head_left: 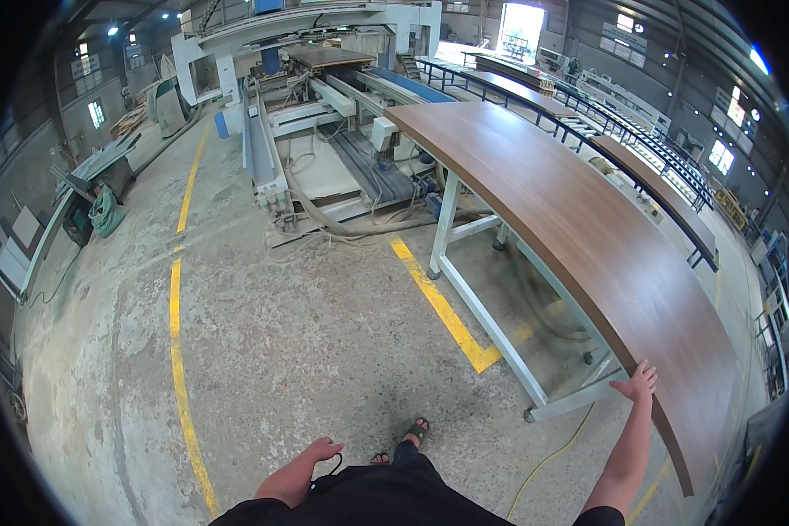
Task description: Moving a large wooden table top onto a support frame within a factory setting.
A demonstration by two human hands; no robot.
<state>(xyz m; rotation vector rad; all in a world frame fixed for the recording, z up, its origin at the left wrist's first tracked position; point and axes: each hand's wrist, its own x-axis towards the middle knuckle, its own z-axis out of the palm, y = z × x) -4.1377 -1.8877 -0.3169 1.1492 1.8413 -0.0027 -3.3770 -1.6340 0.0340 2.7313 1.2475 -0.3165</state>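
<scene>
A long brown wood-grain panel (579, 232) lies on a pale metal frame stand (491, 320) to my right, its near end reaching past the stand. My right hand (637, 382) rests on the panel's left edge near that end, fingers spread over the top. Down by my side, away from the panel, is my left hand (326, 449), its fingers drawn together. A thin black cord (335, 466) loops beside it; whether the hand holds this or anything else is hidden.
Ahead stands a large white gantry machine (307, 26) with rails and hoses (311, 210). Roller conveyors (579, 131) carrying boards run along the right. Yellow lines (177, 324) mark the floor, and a yellow cable (548, 460) lies near the stand. A green sack (107, 212) sits at left.
</scene>
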